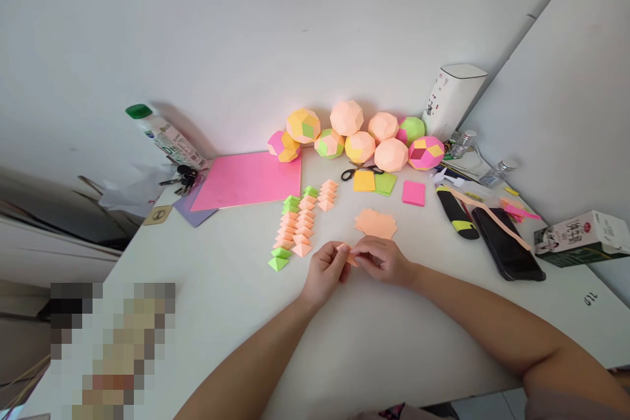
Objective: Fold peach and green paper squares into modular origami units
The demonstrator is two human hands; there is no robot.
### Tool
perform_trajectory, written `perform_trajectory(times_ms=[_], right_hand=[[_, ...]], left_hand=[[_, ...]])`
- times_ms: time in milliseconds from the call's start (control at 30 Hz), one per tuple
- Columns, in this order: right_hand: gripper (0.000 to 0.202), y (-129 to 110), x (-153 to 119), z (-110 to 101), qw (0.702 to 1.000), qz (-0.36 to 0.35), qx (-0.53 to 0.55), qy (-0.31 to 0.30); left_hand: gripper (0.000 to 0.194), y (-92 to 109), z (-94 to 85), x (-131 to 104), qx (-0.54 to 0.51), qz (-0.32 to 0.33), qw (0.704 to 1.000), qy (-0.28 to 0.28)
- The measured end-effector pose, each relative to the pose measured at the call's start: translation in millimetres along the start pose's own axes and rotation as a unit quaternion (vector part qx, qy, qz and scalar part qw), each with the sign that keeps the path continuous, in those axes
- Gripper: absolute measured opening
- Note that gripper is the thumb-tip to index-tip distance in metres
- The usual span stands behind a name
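A small peach piece of folded paper (350, 257) is pinched between both hands, low over the table. My left hand (325, 268) grips its left side with thumb and fingers. On its right side, the fingertips of my right hand (386, 261) are closed on the edge. Just beyond the hands lies a loose pile of flat peach paper pieces (375, 222). To the left stand rows of folded peach paper units (305, 223), with several green folded units (279, 262) among them. My fingers hide part of the held piece.
Several faceted paper balls (347, 118) line the wall. Nearer are black scissors (348, 174), orange (364, 181), green (386, 184) and pink (414, 193) paper squares. A pink sheet (249, 178) lies left; a utility knife (457, 213), phone (506, 243) and milk carton (581, 236) right.
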State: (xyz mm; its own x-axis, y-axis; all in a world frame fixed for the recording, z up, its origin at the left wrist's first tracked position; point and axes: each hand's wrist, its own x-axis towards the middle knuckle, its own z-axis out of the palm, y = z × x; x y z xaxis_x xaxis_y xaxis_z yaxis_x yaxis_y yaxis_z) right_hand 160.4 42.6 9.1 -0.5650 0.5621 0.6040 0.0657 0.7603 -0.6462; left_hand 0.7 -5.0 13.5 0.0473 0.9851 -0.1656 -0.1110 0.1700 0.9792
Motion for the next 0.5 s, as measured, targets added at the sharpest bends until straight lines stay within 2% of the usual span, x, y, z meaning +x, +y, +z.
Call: perform_trajectory(times_ms=[167, 300, 500], right_hand=[[0.026, 0.1, -1.3, -1.8, 0.997, -0.044, -0.057, -0.037], [0.026, -0.7, -1.3, -1.0, 0.987, -0.069, -0.142, -0.025], [0.012, -7.3, -0.5, 0.3, 0.992, -0.006, -0.117, -0.042]], left_hand=[[0.036, 1.2, -0.8, 1.1, -0.024, -0.007, 1.0, 0.014], [0.036, 1.0, -2.1, 2.0, -0.027, -0.015, 1.0, 0.002], [0.037, 0.2, -2.9, 2.5, -0.008, -0.016, 1.0, -0.02]])
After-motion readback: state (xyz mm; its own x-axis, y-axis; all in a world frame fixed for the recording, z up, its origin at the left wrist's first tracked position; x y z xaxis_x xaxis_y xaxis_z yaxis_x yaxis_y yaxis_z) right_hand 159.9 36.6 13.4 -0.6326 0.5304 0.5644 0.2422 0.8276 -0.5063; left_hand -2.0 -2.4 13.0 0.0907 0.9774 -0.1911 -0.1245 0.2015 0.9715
